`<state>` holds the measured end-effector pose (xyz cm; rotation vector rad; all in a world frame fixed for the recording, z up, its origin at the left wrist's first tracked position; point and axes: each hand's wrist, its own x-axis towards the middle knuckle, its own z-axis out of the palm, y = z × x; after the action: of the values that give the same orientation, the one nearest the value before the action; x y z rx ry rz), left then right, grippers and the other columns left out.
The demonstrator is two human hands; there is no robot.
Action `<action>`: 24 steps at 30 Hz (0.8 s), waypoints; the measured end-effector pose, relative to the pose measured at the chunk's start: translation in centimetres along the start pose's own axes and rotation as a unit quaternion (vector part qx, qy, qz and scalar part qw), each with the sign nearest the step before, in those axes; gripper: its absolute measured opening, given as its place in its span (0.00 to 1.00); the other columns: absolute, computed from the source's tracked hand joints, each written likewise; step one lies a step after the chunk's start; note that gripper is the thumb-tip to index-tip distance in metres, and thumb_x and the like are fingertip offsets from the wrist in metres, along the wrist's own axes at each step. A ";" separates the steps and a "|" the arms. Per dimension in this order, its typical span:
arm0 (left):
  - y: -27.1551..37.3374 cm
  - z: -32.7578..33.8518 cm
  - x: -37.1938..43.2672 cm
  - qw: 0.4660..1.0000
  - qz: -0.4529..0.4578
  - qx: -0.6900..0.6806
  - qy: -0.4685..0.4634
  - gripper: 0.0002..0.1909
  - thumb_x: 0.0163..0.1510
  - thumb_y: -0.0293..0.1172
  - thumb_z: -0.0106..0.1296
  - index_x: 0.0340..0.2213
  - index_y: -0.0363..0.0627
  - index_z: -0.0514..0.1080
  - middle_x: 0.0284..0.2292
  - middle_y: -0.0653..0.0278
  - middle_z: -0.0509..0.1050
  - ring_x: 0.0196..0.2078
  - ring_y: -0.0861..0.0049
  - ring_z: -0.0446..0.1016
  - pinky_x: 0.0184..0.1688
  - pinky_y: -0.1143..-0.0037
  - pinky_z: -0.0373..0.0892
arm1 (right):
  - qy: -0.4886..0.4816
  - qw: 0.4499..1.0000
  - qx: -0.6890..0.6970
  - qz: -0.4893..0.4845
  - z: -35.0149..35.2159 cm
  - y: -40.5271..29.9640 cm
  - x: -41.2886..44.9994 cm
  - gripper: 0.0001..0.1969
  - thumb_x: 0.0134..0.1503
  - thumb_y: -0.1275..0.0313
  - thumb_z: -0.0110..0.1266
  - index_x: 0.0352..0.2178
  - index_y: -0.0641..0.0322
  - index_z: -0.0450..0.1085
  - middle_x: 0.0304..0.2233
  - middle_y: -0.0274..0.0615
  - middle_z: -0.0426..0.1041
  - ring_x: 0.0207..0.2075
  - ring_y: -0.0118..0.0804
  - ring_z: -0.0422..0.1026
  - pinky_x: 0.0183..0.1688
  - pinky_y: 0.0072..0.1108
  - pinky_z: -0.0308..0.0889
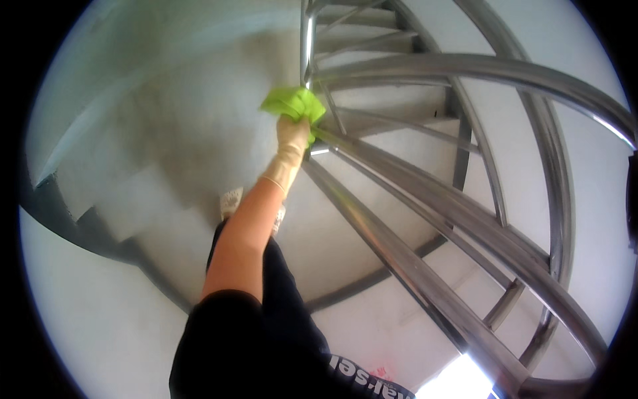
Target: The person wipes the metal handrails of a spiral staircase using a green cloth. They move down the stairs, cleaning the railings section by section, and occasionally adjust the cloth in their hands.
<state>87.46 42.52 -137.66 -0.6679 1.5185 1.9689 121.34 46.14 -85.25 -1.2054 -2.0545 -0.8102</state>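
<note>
My left hand point(293, 132), in a pale, thin glove, grips a bright green cloth point(296, 102). The cloth lies against the metal handrail point(389, 159) at its upper left end, beside the upright post point(308, 45). Part of it hangs below my fingers and part spreads out to the left. My fingertips are mostly hidden by the cloth and the hand itself. My right hand is out of view.
Curved metal railings point(543, 149) fill the right side. Stair steps point(359, 42) rise behind the post, and more steps point(104, 209) with a dark edge run along the left. My shoes point(231, 200) stand on the grey landing point(339, 249). A pale wall curves around.
</note>
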 end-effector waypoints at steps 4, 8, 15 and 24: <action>-0.8 2.4 0.8 0.933 0.123 0.328 0.086 0.17 0.48 0.28 0.52 0.40 0.34 0.68 0.40 0.48 0.71 0.42 0.58 0.70 0.47 0.69 0.63 | 0.007 1.000 0.011 0.019 0.2 1.5 -0.7 0.23 0.58 0.55 0.36 0.45 0.63 0.65 0.36 0.50 0.72 0.35 0.44 0.73 0.36 0.33 0.68; 2.2 4.0 4.1 0.954 0.086 0.256 0.127 0.18 0.48 0.30 0.54 0.40 0.34 0.68 0.39 0.52 0.72 0.42 0.61 0.70 0.46 0.70 0.64 | 0.006 1.000 0.007 0.022 0.0 2.3 -0.9 0.24 0.58 0.54 0.36 0.45 0.63 0.65 0.36 0.50 0.72 0.35 0.44 0.73 0.36 0.33 0.69; 0.9 1.3 1.4 0.996 -0.075 0.043 -0.025 0.19 0.51 0.32 0.53 0.43 0.39 0.63 0.31 0.58 0.72 0.26 0.71 0.70 0.26 0.71 0.68 | 0.003 1.000 -0.018 0.018 -0.2 2.4 -0.1 0.25 0.58 0.53 0.36 0.45 0.63 0.65 0.37 0.49 0.72 0.35 0.44 0.73 0.36 0.34 0.69; -9.3 -2.4 -4.5 0.953 -0.251 -0.143 -0.092 0.20 0.54 0.32 0.49 0.48 0.44 0.60 0.39 0.62 0.70 0.40 0.71 0.70 0.35 0.73 0.69 | 0.010 1.000 -0.020 0.012 -1.4 3.6 0.5 0.27 0.58 0.52 0.35 0.45 0.64 0.65 0.37 0.49 0.72 0.35 0.44 0.73 0.36 0.35 0.69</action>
<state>97.29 41.45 -141.60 -0.8645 0.8493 1.7995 124.66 46.77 -83.35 -1.2371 -2.0119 -0.8528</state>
